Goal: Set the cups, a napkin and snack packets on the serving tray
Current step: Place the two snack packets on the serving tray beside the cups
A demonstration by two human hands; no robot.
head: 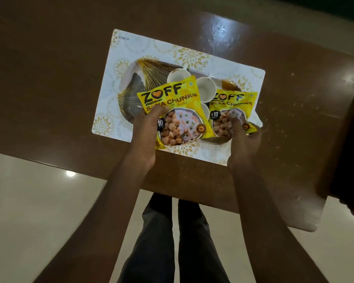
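Dark trousers [166, 242] and pale floor [29, 211] occupy the near field, below the tabletop [49, 78] edge.

Both forearms reach fwd from approx. 6 o'clock.

L hand [146, 135]: closed on the near-left corner of the left snack packet [176, 111], thumb on top of the yellow face, remaining fingers under and not visible. Packet is yellow, marked "ZOFF SOYA CHUNKS", tilted slightly, lying over the centre of the serving tray [135, 88] and overlapping the cup behind it.

R hand [243, 144]: pinching the near edge of the right snack packet [231, 111]; one finger pressed on the printed bowl graphic, others curled under the lower-right corner. Same yellow print. Packet sits at 3 o'clock from the left packet, near it, not touching as far as visible.

White napkin [256, 118]: a corner shows beyond the right packet's right edge; rest hidden.

Cups: white, openings facing the camera. Left cup [179, 75] at 12 o'clock of the left packet, partly covered. Right cup [205, 86] between the two packets. A third white rim [205, 111] shows between packets, lower; ID uncertain.

Tray: white w/ gold fan-line pattern, resting on a white-and-gold placemat [172, 52]. Placemat lies on the brown glossy tabletop.

Dark object [349, 150] at 3 o'clock, frame edge; type cannot be told.
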